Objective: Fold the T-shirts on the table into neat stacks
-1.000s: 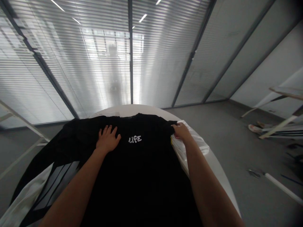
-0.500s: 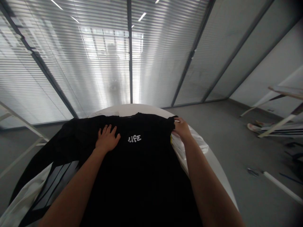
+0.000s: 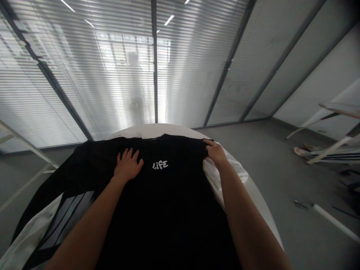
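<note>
A black T-shirt point(image 3: 168, 210) with white "LIFE" lettering lies spread over a round white table point(image 3: 157, 129). My left hand point(image 3: 128, 165) rests flat on its chest, left of the lettering, fingers spread. At the end of the right-hand sleeve, my right hand point(image 3: 216, 152) grips the cloth; the index finger stretches along the sleeve's upper edge and the other fingers are partly hidden. Just beneath that hand, shiny white material point(image 3: 234, 168), perhaps plastic, sticks out from under the shirt. More dark cloth point(image 3: 75, 165) lies to the left.
White and grey cloth point(image 3: 36, 228) lies at the table's lower left. A white frame point(image 3: 28, 144) stands left of the table. Blinds point(image 3: 120, 86) cover the glass partition behind. On the floor to the right are a white tube point(image 3: 334, 221), shoes point(image 3: 302, 150) and a slanted table leg point(image 3: 327, 150).
The right sleeve's bunched end now lies flatter and reaches slightly further right. My right index finger has straightened along its edge. My left hand has stayed in place.
</note>
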A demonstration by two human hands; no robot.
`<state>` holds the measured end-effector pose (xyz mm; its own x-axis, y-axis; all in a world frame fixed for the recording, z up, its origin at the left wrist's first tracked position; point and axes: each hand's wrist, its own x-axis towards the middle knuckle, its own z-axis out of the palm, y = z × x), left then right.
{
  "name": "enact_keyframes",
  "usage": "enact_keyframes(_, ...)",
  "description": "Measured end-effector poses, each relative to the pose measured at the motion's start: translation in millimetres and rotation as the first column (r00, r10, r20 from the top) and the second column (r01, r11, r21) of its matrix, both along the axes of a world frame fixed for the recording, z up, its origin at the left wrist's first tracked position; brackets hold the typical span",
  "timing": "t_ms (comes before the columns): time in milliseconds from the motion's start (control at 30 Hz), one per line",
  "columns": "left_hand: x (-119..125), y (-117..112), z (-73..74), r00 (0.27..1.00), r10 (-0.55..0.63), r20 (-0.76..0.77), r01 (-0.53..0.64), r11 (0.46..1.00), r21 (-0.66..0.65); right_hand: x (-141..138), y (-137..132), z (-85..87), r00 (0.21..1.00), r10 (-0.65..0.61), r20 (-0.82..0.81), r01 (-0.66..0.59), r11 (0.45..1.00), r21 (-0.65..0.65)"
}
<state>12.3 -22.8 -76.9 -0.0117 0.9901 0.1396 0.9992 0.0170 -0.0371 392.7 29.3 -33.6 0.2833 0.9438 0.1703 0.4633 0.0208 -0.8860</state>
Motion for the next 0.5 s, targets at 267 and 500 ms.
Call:
enact_keyframes(267, -0.1, -0.1, 0.8, 1.000, -0.001, -0.005, 0.001, 1.000, 0.002, -34.0, -11.7, 18.8, 0.947, 0.174, 0.270, -0.224, 0.960, 0.166)
enact_keyframes(500, 0.6, -0.1, 1.5, 1.000, 0.004, -0.009, -0.004, 1.000, -0.008, -82.7, -39.3, 22.7, 0.428, 0.811, 0.399, -0.663, 0.582, -0.471)
